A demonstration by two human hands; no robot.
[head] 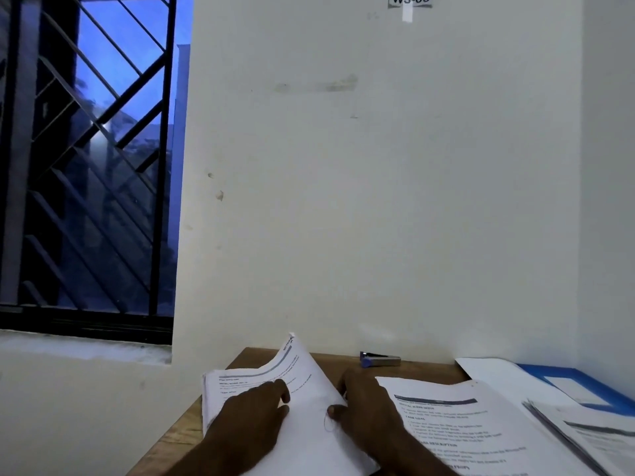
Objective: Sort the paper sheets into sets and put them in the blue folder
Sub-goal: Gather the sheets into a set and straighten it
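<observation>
The top white printed paper sheet (304,369), curled up from the stack of printed sheets (237,386) at the left of the brown wooden bench (343,363), is pinched by the right hand (364,407) (thumb in front) while the left hand (254,412) presses the stack with relaxed fingers, so a second sheet might cling and mix the sets.
</observation>
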